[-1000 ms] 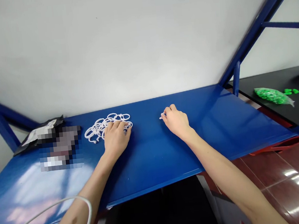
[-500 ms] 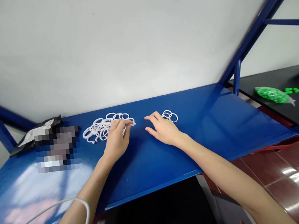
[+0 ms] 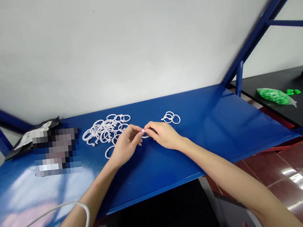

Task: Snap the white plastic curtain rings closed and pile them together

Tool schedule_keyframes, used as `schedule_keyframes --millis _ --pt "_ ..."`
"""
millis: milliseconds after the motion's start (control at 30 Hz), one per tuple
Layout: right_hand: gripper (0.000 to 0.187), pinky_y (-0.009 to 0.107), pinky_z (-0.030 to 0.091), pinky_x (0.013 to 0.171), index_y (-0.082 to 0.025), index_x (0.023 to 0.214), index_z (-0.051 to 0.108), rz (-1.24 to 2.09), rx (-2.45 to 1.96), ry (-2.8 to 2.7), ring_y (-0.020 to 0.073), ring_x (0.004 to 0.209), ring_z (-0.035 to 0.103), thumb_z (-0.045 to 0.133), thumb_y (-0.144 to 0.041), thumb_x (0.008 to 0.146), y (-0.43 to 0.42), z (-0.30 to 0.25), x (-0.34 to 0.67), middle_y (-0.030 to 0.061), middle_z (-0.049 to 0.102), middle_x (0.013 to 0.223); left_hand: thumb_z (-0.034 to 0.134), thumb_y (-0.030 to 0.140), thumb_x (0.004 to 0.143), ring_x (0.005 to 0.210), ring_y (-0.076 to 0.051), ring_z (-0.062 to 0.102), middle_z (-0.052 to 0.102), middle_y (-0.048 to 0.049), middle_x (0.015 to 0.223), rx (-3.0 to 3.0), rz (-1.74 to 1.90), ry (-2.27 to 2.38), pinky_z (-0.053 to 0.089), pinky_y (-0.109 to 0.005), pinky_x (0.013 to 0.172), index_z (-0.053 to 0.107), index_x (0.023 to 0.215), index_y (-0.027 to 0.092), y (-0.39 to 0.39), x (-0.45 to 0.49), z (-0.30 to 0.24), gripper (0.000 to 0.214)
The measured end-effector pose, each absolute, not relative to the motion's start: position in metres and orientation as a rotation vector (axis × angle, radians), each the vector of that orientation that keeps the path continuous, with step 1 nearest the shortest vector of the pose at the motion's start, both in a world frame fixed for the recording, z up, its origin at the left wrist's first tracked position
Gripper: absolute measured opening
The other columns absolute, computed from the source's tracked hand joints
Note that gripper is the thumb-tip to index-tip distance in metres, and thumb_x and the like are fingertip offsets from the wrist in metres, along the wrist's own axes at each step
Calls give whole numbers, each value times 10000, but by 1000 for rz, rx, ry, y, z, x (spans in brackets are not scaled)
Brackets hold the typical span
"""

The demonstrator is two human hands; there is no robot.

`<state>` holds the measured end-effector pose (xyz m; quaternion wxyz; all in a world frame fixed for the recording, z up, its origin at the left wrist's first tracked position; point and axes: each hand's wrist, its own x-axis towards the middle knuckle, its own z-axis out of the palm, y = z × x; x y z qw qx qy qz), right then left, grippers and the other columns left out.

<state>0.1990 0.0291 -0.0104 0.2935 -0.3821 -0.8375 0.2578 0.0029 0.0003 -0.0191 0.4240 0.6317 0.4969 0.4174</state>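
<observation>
A heap of white plastic rings [image 3: 103, 129] lies on the blue table [image 3: 222, 120], left of centre. One loose ring [image 3: 109, 153] lies just in front of that heap. A small group of rings [image 3: 171, 117] sits further right. My left hand [image 3: 126, 146] and my right hand [image 3: 163, 134] meet between the two groups, a little above the table. Both pinch the same white ring [image 3: 143, 132] at their fingertips; most of it is hidden by the fingers.
A dark packet with a blurred patch [image 3: 46, 142] lies at the table's left end. A bag of green pieces [image 3: 274, 97] rests on a black table to the right. Blue frame bars [image 3: 256, 30] rise at the back right. A white cable [image 3: 43, 218] crosses the near left.
My left hand has pulled a ring out of the heap toward the centre. My right hand left the small group of rings, moved left and took hold of the same ring.
</observation>
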Motion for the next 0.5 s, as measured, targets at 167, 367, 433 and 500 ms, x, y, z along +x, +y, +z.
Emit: schedule_keyframes --millis 167,367,433,500 --pt "195 261 430 757 -205 1011 636 639 -1024 -2280 157 834 649 469 -279 1078 28 -11 198 25 721 955 636 463 908 642 -139 644 673 -5 788 1613 1082 1282 566 -292 636 615 976 199 -1 6 -22 273" --pt "191 282 466 816 -209 1091 626 569 -1034 -2312 180 964 679 452 -288 1084 22 -5 197 43 723 1096 675 499 868 614 -138 648 671 -4 788 1566 1194 1307 573 -291 615 628 945 196 -2 9 -20 316" --pt "183 282 470 808 -212 1110 621 554 -1046 -2326 182 969 683 463 -301 1082 21 -5 196 46 717 1124 683 499 860 604 -140 645 672 -4 777 1564 1211 1320 568 -290 607 634 937 196 -3 10 -21 317" --pt "179 278 470 797 -214 1091 622 554 -1050 -2342 178 953 681 466 -300 1083 21 -6 197 43 713 1109 672 479 872 603 -140 639 681 -11 784 1592 1211 1336 561 -289 605 643 935 194 -4 10 -24 293"
